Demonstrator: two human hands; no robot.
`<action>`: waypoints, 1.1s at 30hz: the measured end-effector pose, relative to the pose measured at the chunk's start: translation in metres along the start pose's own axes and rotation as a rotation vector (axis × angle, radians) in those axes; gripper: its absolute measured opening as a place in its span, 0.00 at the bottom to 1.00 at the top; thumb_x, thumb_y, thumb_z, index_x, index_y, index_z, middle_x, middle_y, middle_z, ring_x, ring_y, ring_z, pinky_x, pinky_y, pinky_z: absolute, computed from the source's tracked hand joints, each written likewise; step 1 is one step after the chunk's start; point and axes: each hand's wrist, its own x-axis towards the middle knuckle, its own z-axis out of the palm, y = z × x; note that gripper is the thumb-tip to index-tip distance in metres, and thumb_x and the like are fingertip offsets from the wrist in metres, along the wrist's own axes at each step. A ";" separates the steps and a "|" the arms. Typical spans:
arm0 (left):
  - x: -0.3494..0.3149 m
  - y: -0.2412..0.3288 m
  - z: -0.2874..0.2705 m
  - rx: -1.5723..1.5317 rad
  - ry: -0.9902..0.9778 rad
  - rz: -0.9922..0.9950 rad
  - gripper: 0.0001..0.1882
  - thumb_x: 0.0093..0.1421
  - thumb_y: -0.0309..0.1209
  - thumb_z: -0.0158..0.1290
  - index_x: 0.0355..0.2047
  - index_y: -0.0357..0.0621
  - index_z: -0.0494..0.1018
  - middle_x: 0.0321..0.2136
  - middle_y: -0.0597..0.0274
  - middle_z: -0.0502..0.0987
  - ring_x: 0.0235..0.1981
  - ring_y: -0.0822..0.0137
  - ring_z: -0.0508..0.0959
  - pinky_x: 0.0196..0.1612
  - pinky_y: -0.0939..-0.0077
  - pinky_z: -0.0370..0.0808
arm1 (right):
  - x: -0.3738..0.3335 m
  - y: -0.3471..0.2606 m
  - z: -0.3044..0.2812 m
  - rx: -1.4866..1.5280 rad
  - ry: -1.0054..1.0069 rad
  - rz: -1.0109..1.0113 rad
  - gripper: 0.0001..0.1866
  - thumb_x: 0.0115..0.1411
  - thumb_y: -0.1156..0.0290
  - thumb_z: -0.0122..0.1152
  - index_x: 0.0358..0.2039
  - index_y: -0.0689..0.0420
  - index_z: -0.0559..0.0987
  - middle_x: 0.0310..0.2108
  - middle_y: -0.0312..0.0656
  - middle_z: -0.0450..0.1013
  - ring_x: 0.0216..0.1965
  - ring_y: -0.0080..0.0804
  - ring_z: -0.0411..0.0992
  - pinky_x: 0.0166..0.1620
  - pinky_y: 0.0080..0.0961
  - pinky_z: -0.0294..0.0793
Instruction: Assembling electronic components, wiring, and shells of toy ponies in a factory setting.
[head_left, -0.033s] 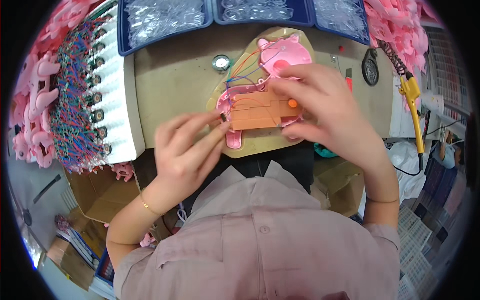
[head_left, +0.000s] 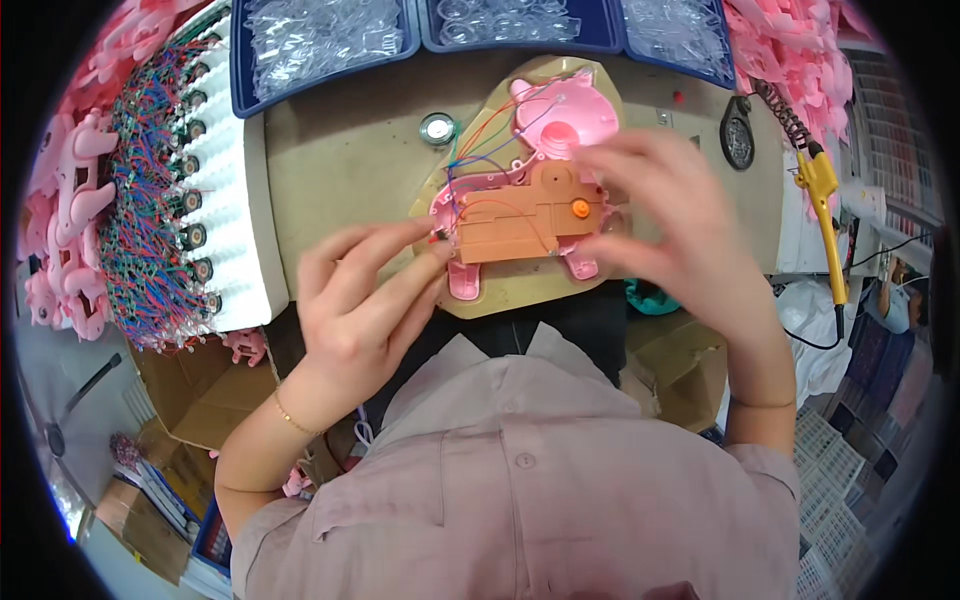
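Observation:
A pink animal-shaped toy shell half (head_left: 466, 281) lies open side up on a tan, shaped board (head_left: 510, 297). Inside it sits a brown-orange plastic gearbox housing (head_left: 500, 235) with an orange knob (head_left: 581, 208). Thin red, blue and green wires (head_left: 470, 162) run across the shell to a small round speaker (head_left: 438, 129). At the shell's left end, the fingertips of my left hand (head_left: 360, 285) pinch a small dark part with a bit of red, mostly hidden. My right hand (head_left: 685, 215), blurred, hovers beside the housing's right end, thumb and fingers apart, holding nothing visible.
Blue trays (head_left: 420, 45) of clear plastic parts line the back. Wired speakers fill a white ribbed rack (head_left: 235, 200) at left, beside pink shells (head_left: 85, 175). To the right hangs a yellow-handled soldering iron (head_left: 822, 185), near a dark oval object (head_left: 738, 135).
My right hand has drawn back to the right from the housing, uncovering the orange knob and the shell's right leg. The left hand keeps its pinch at the shell's left end.

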 end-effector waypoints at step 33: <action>0.075 -0.001 0.016 -0.029 -0.043 -0.104 0.12 0.44 0.30 0.58 0.30 0.44 0.72 0.23 0.61 0.70 0.29 0.60 0.75 0.33 0.67 0.71 | 0.041 -0.021 0.005 0.376 -0.026 -0.118 0.11 0.60 0.73 0.55 0.41 0.62 0.77 0.28 0.37 0.75 0.24 0.23 0.70 0.28 0.18 0.69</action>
